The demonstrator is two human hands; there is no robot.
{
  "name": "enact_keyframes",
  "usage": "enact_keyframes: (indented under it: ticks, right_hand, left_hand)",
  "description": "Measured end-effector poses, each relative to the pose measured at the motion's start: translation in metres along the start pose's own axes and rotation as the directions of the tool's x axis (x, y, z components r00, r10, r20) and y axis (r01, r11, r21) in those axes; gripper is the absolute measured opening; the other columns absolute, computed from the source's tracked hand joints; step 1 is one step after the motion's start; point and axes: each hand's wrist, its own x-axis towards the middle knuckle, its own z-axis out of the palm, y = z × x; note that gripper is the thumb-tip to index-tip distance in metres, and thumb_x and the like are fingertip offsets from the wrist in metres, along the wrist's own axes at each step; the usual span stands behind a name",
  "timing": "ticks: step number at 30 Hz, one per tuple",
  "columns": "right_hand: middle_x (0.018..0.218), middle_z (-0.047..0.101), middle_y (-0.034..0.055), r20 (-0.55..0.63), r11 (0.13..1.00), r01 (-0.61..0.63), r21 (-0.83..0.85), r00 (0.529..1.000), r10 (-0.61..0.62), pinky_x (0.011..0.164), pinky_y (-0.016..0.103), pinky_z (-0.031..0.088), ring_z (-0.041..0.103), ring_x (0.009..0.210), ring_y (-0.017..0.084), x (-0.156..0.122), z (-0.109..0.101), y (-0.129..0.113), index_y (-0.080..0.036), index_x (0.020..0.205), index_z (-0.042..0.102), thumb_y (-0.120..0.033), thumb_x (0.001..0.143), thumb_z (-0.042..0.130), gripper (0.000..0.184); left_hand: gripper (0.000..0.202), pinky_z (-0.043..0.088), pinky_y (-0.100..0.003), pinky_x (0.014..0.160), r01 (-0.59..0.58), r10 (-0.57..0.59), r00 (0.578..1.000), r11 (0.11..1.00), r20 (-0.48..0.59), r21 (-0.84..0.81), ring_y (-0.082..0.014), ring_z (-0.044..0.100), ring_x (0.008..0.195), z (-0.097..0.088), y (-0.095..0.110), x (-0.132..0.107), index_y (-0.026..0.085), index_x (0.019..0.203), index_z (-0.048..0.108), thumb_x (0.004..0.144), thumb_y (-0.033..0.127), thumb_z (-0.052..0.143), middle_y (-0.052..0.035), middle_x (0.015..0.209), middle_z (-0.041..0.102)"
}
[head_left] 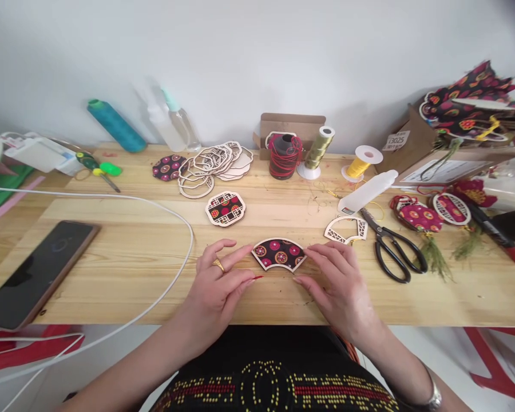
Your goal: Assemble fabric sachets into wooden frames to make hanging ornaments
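Fan (pixel 278 252): near the front edge of the table (pixel 124 246), between the hands; fabric fills its pale border, so the backing looks done. No lattice, cord or tassel shows on it, so those, if wanted, are left.
Phone (pixel 36 274): far left, clear of the work.
Cable (pixel 124 198): loops past the phone toward the left hand, the nearest possible snag.
Screwdriver (pixel 107 180), teal thread (pixel 117 126), 2 bottles (pixel 180 120): toward the wall, out of the way.
Left hand (pixel 217 280): thumb and forefinger spread, forefinger at the fan's left end; a red sliver (pixel 258 277) at the thumb tip.
Frames (pixel 236 167): piled behind a medallion (pixel 226 209) that has its lattice on.
Red cord (pixel 283 160), gold thread (pixel 319 149), yellow thread (pixel 357 170): standing behind the work.
Right hand (pixel 341 280): fingertips at the fan's right end, thumb spread below; how firm the contact is, I cannot tell.
Lattice (pixel 361 228): fan-shaped, apart, partly behind the right hand.
White bottle (pixel 371 191), scissors (pixel 380 230): close beside the lattice, crowding that side.
Ornaments (pixel 418 217), box (pixel 416 137): far right, well apart.
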Motion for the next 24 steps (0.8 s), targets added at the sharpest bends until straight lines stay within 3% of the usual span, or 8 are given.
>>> enact_keyframes:
  ticks: [8, 24]
  right_hand:
    - [0.09, 0.062, 0.0109, -0.076, 0.995, -0.083, -0.056, 0.994, 0.078, 0.083, 0.044, 0.047, 0.045, 0.093, 0.026, 0.006, 0.008, -0.004, -0.011, 0.108, 0.066, -0.027, 0.083, 0.067, 0.03]
    - [0.087, 0.063, 0.0094, -0.048, 0.994, -0.096, -0.059, 0.995, 0.093, 0.083, 0.046, 0.047, 0.046, 0.092, 0.027, 0.005, 0.014, 0.002, -0.016, 0.109, 0.067, -0.032, 0.082, 0.068, 0.032]
  left_hand:
    - [0.018, 0.042, -0.052, 0.088, 0.008, -0.006, 1.0, 0.996, -0.022, 0.09, -0.0276, 0.041, 0.105, 0.015, 0.004, 0.003, 0.022, 0.092, 0.07, 0.087, 0.012, 0.057, -0.0068, 0.124, 0.066]
    - [0.019, 0.038, -0.05, 0.092, 0.033, -0.033, 0.999, 0.999, -0.002, 0.034, -0.0256, 0.04, 0.107, 0.021, -0.001, -0.002, 0.024, 0.094, 0.069, 0.088, 0.012, 0.056, -0.0042, 0.126, 0.065]
